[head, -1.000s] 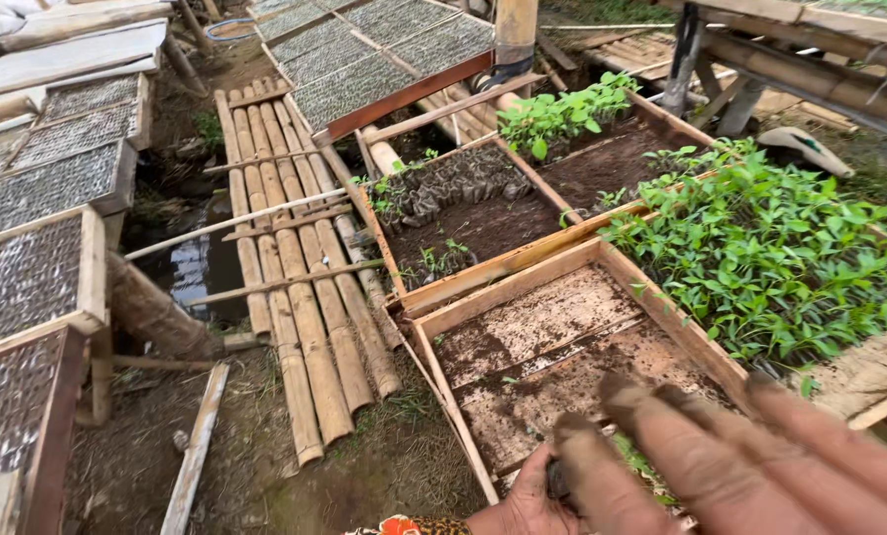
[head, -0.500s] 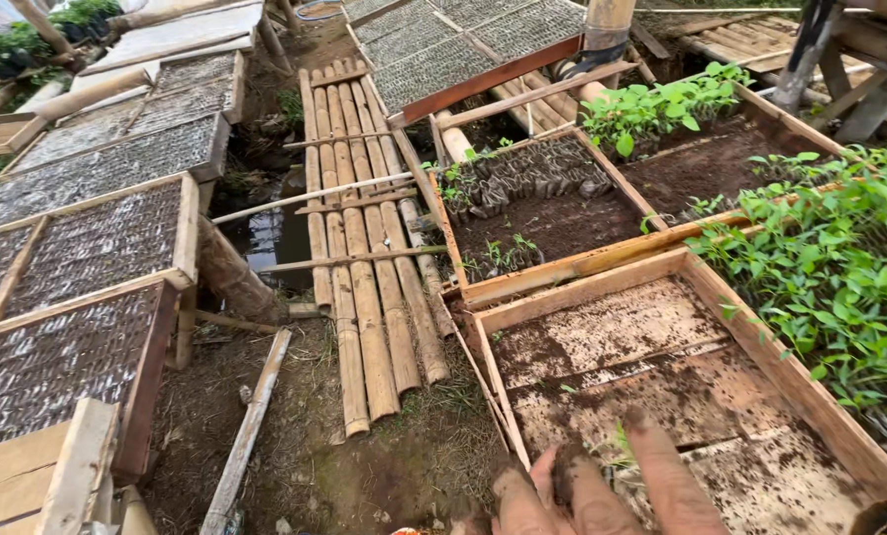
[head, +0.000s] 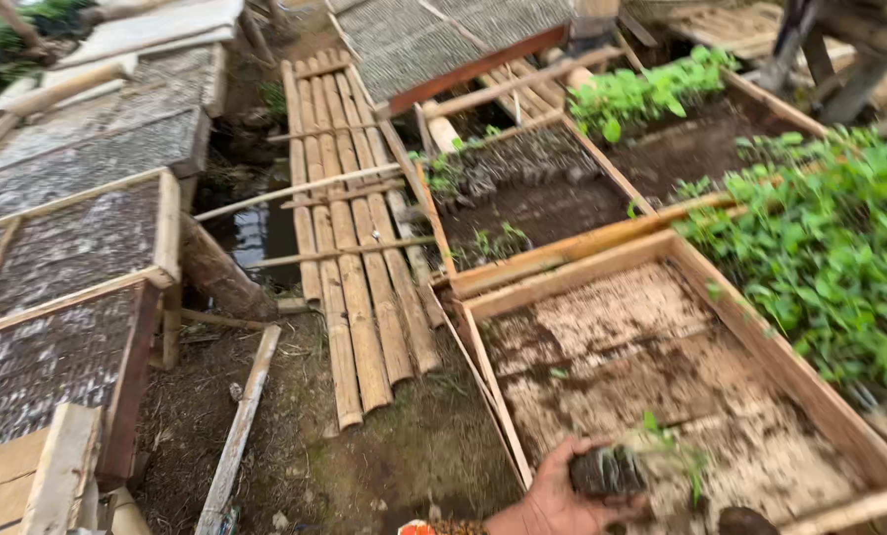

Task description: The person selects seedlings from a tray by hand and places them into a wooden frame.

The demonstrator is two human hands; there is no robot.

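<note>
Far left: mesh-topped wooden frames point(head: 67, 238) stacked in a row, grey screens, no labels or signs visible anywhere on them. Next over, a bamboo slat walkway point(head: 349, 267) runs across wet ground with a puddle point(head: 255, 233) beside it; a loose plank point(head: 237, 436) lies on the dirt below. Centre-right: a wooden seedling tray point(head: 493, 396), mostly bare soil, its frame plain and unpainted. Bottom edge, one hand point(head: 552, 495), which I read as the left, is curled around a seedling plug point(head: 610, 471), fingers wrapped about the dark soil block, closed on it but not crushing as far as I can tell. The plug sits just over the tray's near corner, leaves point(head: 676, 456) sticking out to the right. Handling call: light, soft, crumbly; the soil block likely sheds if squeezed, and the stem is fragile, so hold by the root block, never the stem. Right hand: only a dark sliver at the bottom edge that may be it, can't tell its grip. Far right: dense green seedling bed point(head: 830, 258), more seedlings point(head: 641, 94) behind. Small red-and-white object point(head: 416, 528) at the bottom edge, maybe a package, too cropped to tell.
</note>
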